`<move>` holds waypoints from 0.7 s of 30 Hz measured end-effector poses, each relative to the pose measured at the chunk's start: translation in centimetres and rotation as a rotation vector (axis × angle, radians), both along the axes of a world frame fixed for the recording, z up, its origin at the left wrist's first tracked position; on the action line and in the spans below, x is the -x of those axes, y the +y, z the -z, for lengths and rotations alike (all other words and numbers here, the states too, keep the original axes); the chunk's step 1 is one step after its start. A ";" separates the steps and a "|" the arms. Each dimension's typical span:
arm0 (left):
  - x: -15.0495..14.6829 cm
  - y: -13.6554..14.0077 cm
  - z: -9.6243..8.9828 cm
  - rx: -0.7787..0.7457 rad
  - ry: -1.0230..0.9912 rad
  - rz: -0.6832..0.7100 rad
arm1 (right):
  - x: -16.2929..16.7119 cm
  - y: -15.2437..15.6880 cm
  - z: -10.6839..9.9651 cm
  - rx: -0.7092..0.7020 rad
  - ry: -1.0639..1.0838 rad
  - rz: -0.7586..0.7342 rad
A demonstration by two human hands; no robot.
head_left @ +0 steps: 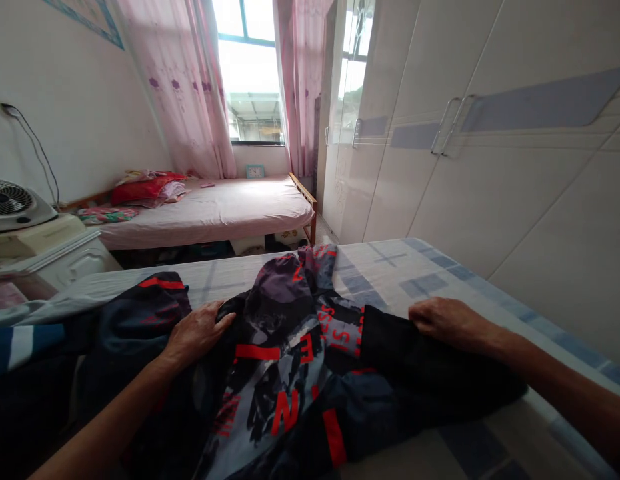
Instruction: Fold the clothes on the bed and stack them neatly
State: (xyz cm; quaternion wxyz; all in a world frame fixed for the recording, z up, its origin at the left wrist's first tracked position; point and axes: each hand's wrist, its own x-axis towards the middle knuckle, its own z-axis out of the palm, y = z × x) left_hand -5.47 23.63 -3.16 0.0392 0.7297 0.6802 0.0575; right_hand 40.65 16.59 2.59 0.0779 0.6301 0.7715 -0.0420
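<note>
A dark hooded jacket [275, 323] with grey patches and red lettering lies spread over the bed in front of me, its hood toward the far edge. My left hand [203, 330] pinches the jacket's dark fabric at its left side, with the thumb on top and the other fingertips partly hidden. My right hand [443, 320] is closed on the upper edge of the black sleeve [395, 343], which stretches out to the right. Under and beyond my left forearm, more dark navy clothing [135, 313] with a red stripe lies bunched.
The jacket rests on a bed with a blue-and-white checked sheet [390, 257]. Beyond stands a second bed with a pink sheet [230, 207] and folded red bedding [145, 190]. White wardrobes [405, 180] line the right. A fan [15, 203] sits at the left.
</note>
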 end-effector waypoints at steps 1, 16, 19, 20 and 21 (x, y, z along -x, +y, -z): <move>0.2 0.2 0.3 -0.005 -0.001 0.003 | -0.2 0.9 -0.6 -0.042 -0.025 0.015; 2.8 -10.4 -0.5 -0.485 -0.087 0.430 | -3.8 1.4 3.6 -0.432 0.032 0.510; 4.0 -16.3 0.4 -0.471 -0.044 0.651 | -8.5 -3.3 7.6 -0.288 0.076 0.630; 4.1 -17.7 0.7 -0.457 -0.003 0.706 | -9.8 -4.5 8.6 -0.263 0.072 0.652; 4.1 -18.9 1.0 -0.435 0.042 0.744 | -10.9 -5.4 9.4 -0.298 0.039 0.619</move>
